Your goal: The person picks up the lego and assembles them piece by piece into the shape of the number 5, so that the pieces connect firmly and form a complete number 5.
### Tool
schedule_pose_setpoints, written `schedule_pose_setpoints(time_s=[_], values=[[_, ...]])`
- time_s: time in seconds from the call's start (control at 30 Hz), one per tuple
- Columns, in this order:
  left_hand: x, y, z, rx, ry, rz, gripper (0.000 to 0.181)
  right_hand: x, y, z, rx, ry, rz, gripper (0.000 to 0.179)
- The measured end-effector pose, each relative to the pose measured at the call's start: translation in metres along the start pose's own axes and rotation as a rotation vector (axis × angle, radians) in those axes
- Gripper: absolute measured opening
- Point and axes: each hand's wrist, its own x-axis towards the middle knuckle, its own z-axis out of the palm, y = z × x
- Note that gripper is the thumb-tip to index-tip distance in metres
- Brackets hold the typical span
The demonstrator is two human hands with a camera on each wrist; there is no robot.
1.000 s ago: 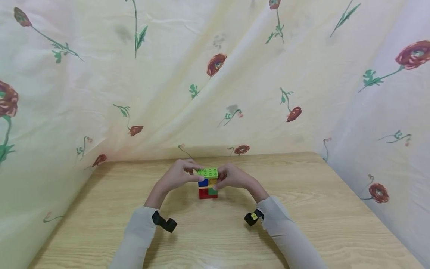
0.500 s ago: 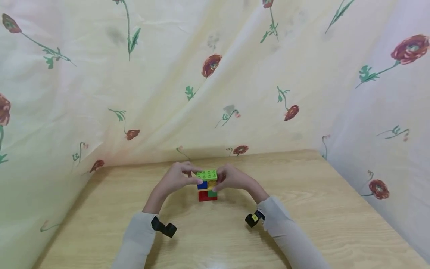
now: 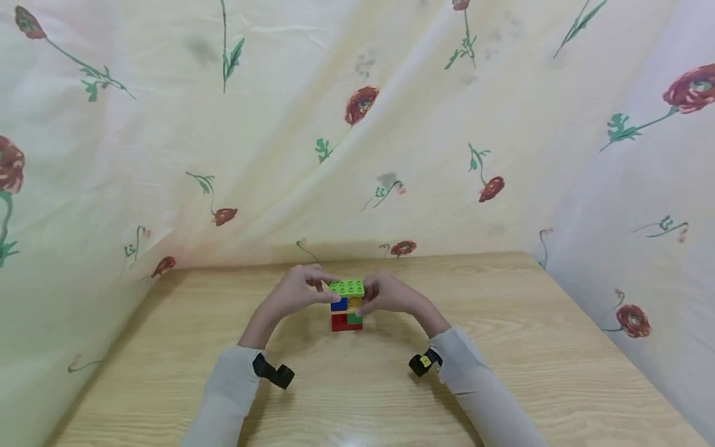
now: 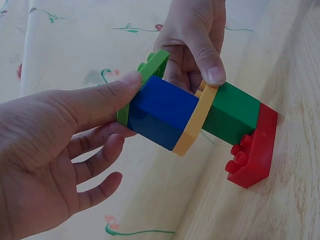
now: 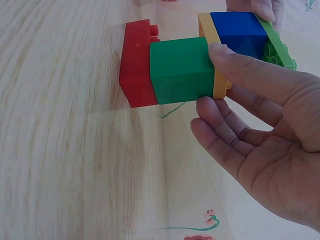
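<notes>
A stack of toy building bricks stands on the table in front of me, reaching from a red brick point(image 4: 257, 155) at the bottom to a lime-green plate point(image 3: 347, 287) on top. Between them are a green brick point(image 5: 180, 70), a thin yellow plate point(image 4: 196, 122) and a blue brick point(image 4: 162, 112). The blue brick sits on the left side, the green one on the right. With thumb and index finger my left hand point(image 3: 296, 290) pinches the lime-green plate; its other fingers are loosely bent. My right hand point(image 3: 392, 294) pinches the yellow plate, thumb at its near edge.
The wooden table point(image 3: 346, 385) spreads around the stack. A floral cloth point(image 3: 279, 124) hangs behind it and along both sides. Each wrist wears a small black camera, one on the left point(image 3: 275, 374) and one on the right point(image 3: 421, 362).
Both hands keep their hold on the stack throughout. Only the head view shifts slightly.
</notes>
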Motion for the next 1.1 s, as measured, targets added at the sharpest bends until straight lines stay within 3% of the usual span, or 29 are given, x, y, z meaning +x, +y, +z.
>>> schedule_pose_setpoints(time_s=[0.33,0.77,1.1], values=[[-0.0014,-0.0029,0.0059,0.001,-0.023,0.003,0.036,-0.0058,0.0053,0.0028,0.034,-0.020,-0.004,0.020],[-0.0008,-0.0025,0.0014,-0.007,-0.006,0.005,0.035,-0.0003,0.0006,0.0009,0.003,-0.011,-0.018,0.017],[0.0015,-0.0033,0.0014,-0.006,-0.014,0.042,0.036,-0.0016,0.0015,0.0000,0.019,-0.010,-0.003,0.022]])
